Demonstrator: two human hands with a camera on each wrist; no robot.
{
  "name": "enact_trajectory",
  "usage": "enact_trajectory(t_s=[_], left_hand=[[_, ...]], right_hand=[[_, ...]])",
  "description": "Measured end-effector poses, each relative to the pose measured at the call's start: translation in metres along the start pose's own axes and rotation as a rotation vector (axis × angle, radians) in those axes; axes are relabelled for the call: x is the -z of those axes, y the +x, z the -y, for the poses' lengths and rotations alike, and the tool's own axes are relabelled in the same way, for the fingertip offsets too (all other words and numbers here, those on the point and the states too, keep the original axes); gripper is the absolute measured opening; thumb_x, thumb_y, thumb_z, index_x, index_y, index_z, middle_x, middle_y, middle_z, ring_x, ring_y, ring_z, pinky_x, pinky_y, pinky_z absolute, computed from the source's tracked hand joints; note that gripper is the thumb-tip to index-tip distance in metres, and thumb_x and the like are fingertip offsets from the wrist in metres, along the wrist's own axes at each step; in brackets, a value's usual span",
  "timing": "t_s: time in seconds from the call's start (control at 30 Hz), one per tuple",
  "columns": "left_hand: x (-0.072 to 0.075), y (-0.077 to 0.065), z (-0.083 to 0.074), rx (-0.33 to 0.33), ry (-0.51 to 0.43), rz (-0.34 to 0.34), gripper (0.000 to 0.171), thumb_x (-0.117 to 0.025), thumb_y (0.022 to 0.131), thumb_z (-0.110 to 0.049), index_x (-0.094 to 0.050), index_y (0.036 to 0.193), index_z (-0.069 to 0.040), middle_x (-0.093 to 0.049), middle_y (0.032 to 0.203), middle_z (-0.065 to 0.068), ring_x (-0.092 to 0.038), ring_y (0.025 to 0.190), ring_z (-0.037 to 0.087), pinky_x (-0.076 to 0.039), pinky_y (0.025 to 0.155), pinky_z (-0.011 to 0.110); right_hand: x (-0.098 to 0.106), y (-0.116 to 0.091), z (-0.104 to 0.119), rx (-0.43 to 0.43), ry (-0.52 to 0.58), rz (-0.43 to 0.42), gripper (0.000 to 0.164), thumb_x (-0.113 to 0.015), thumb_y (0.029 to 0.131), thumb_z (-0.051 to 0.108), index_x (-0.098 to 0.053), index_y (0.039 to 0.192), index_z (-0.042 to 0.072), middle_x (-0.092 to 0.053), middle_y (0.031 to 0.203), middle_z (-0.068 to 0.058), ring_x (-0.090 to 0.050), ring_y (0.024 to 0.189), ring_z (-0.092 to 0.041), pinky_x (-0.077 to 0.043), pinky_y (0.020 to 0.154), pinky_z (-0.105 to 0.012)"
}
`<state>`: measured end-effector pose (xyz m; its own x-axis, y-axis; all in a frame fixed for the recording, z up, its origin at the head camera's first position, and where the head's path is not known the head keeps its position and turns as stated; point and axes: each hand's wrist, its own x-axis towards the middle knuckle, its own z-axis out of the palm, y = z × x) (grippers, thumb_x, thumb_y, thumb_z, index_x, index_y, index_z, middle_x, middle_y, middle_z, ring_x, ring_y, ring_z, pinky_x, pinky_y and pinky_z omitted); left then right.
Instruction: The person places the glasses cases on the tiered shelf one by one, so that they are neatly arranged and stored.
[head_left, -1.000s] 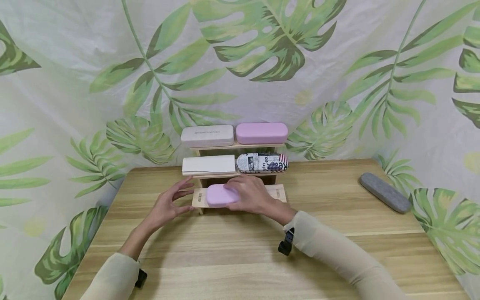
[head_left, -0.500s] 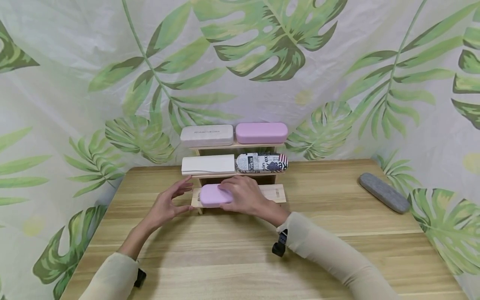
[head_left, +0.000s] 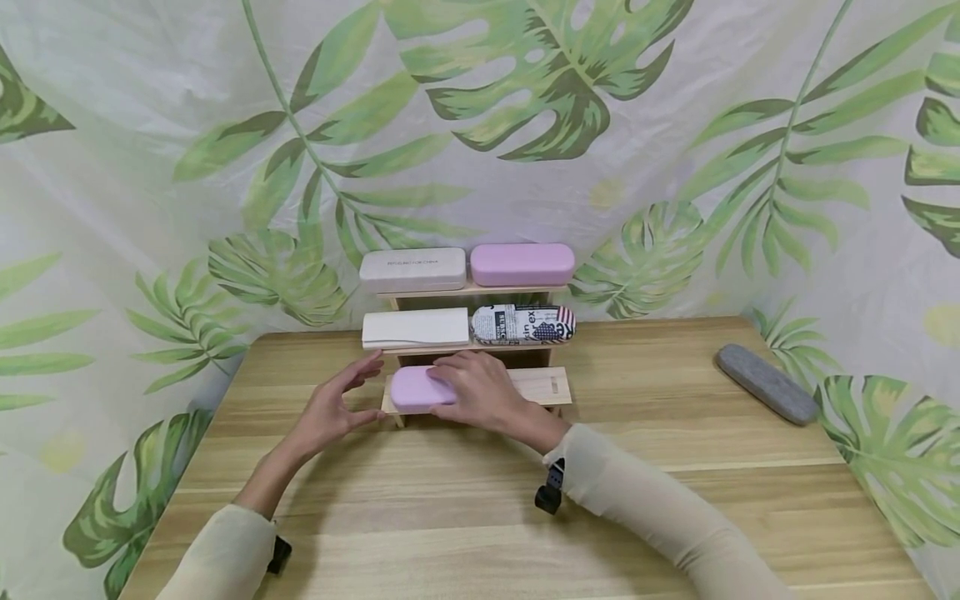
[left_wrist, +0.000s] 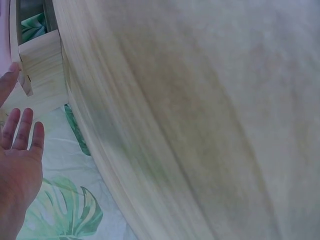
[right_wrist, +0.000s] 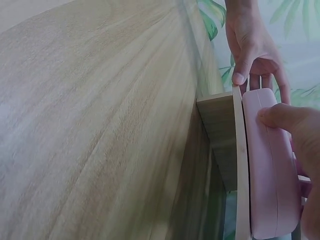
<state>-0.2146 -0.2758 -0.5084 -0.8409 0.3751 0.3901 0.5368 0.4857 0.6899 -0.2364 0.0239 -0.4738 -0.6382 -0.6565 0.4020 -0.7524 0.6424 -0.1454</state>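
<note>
My right hand (head_left: 483, 390) grips a light pink glasses case (head_left: 411, 388) from above, thumb on the front and fingers behind. The case lies on the left part of the lowest step of a small three-tier wooden rack (head_left: 536, 385). In the right wrist view the pink glasses case (right_wrist: 270, 165) rests along the step, with the right thumb pressed to its side. My left hand (head_left: 330, 410) is at the rack's left end, fingers spread and mostly straight. Its thumb touches the lowest step's corner, as the left wrist view of that hand (left_wrist: 20, 170) also shows.
Upper tier: a whitish case (head_left: 413, 270) and a brighter pink case (head_left: 522, 265). Middle tier: a cream case (head_left: 416, 327) and a newspaper-print case (head_left: 523, 325). A grey case (head_left: 767, 384) lies at the right of the wooden table (head_left: 675, 500), before a leaf-patterned cloth (head_left: 645, 100).
My right hand has slid the light pink glasses case left along the lowest step, close to its left end. My left hand has stayed at the rack's left end.
</note>
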Motion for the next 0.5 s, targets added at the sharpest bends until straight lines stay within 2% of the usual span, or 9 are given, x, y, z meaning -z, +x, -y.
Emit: enact_trajectory(t_s=[0.07,0.23,0.37,0.5], left_hand=[[0.000,0.000,-0.001,0.000,0.007,0.001,0.103,-0.094,0.072,0.009,-0.045,0.160,-0.009,-0.060,0.150,0.019,-0.062,0.131,0.040,-0.052,0.109,0.038],[-0.001,0.000,-0.002,0.002,0.011,0.001,0.103,-0.094,0.071,0.010,-0.045,0.160,-0.009,-0.059,0.150,0.021,-0.062,0.131,0.041,-0.053,0.108,0.044],[-0.001,0.000,-0.002,0.005,0.015,0.002,0.103,-0.094,0.071,0.010,-0.045,0.161,-0.010,-0.059,0.151,0.021,-0.062,0.131,0.041,-0.052,0.109,0.041],[-0.001,0.000,-0.001,0.007,0.021,0.000,0.104,-0.094,0.071,0.011,-0.045,0.161,-0.009,-0.058,0.151,0.022,-0.062,0.130,0.042,-0.051,0.110,0.029]], right_hand=[[-0.001,0.001,0.001,0.002,-0.010,0.002,0.060,-0.083,0.086,0.055,-0.075,0.132,0.018,-0.074,0.133,-0.001,-0.070,0.119,-0.021,-0.056,0.100,-0.033],[-0.002,0.002,0.004,0.011,-0.026,-0.004,0.059,-0.081,0.089,0.055,-0.074,0.133,0.017,-0.073,0.135,-0.002,-0.070,0.120,-0.022,-0.056,0.102,-0.035],[0.000,-0.002,0.002,0.017,-0.028,0.001,0.057,-0.079,0.091,0.054,-0.074,0.133,0.016,-0.072,0.137,-0.003,-0.069,0.123,-0.023,-0.054,0.106,-0.036],[0.004,-0.009,-0.003,0.024,-0.018,0.000,0.056,-0.079,0.091,0.054,-0.075,0.132,0.015,-0.071,0.139,-0.005,-0.067,0.127,-0.025,-0.051,0.111,-0.038]])
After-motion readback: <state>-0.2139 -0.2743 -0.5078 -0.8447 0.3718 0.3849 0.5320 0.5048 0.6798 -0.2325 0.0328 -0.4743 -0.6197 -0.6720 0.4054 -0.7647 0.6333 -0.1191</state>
